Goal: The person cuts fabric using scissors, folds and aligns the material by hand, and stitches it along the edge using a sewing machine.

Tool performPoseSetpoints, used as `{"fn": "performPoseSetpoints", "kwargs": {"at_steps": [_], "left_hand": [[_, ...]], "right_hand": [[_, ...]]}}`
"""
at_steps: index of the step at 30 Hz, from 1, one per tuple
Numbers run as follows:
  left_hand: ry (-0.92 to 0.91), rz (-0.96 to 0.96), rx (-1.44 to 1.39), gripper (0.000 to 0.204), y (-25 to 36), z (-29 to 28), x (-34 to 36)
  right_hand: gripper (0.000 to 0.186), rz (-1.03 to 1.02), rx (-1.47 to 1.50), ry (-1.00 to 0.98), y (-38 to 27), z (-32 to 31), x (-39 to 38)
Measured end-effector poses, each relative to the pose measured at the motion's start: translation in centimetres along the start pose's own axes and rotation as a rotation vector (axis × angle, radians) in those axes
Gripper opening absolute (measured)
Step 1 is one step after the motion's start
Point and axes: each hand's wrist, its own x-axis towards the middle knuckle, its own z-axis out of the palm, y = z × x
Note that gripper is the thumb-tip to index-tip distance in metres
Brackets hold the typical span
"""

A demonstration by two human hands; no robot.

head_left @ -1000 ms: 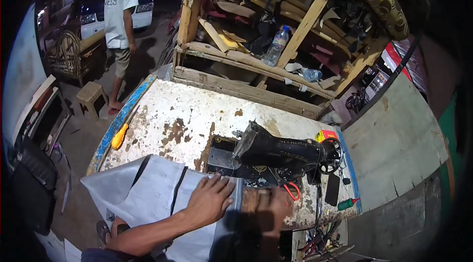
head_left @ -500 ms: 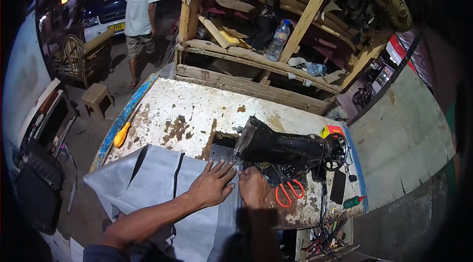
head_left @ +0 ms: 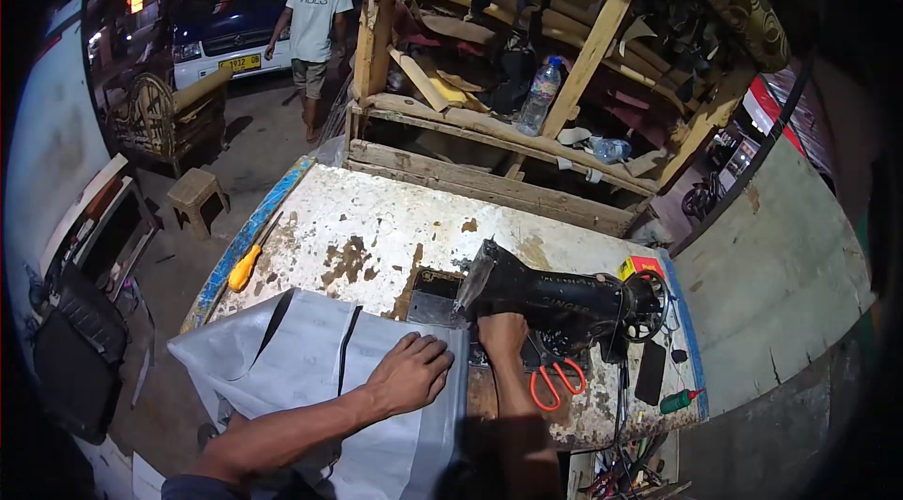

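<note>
A black sewing machine (head_left: 555, 298) with a handwheel stands on the worn white table. Under its arm, close to the needle end, my right hand (head_left: 503, 335) is closed; what its fingers hold, if anything, is hidden. My left hand (head_left: 412, 374) rests palm down on a large grey sheet (head_left: 310, 349), fingers slightly bent and holding nothing. One straight edge of that sheet lies by the machine's plate (head_left: 433, 308), and the rest spreads left across the table's near side. Orange-handled scissors (head_left: 557, 383) lie just right of my right forearm.
On the table (head_left: 376, 208) lie a yellow-handled screwdriver (head_left: 245, 267), a black phone-like slab (head_left: 649, 373) and a green bottle (head_left: 679, 400). A wooden shelf (head_left: 489, 185) with scraps and a water bottle (head_left: 540, 97) stands behind. A person (head_left: 318, 20) walks beyond, past a stool (head_left: 196, 199).
My right hand has moved up from the sheet's edge to beneath the machine's arm. My left hand has drawn back slightly from the plate, its fingers more bent. The view has shifted a little.
</note>
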Motion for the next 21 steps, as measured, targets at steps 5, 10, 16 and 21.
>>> {"fn": "performPoseSetpoints", "kwargs": {"at_steps": [5,10,16,21], "left_hand": [[-0.055,-0.042,-0.028,0.035,-0.1,-0.7,-0.5],[-0.081,-0.056,-0.043,0.036,0.1,-0.7,-0.4],[-0.015,-0.039,-0.054,0.036,0.1,-0.6,-0.2],[-0.038,-0.039,-0.063,0.036,-0.4,-0.8,-0.5]], "right_hand": [[0.023,-0.076,-0.032,-0.052,0.5,-1.1,-1.2],[0.018,-0.619,-0.092,-0.008,1.3,-3.1,-3.3],[0.025,-0.598,-0.211,-0.225,2.7,-3.2,-1.2],[0.028,-0.417,-0.146,0.030,1.7,-2.3,0.2]]}}
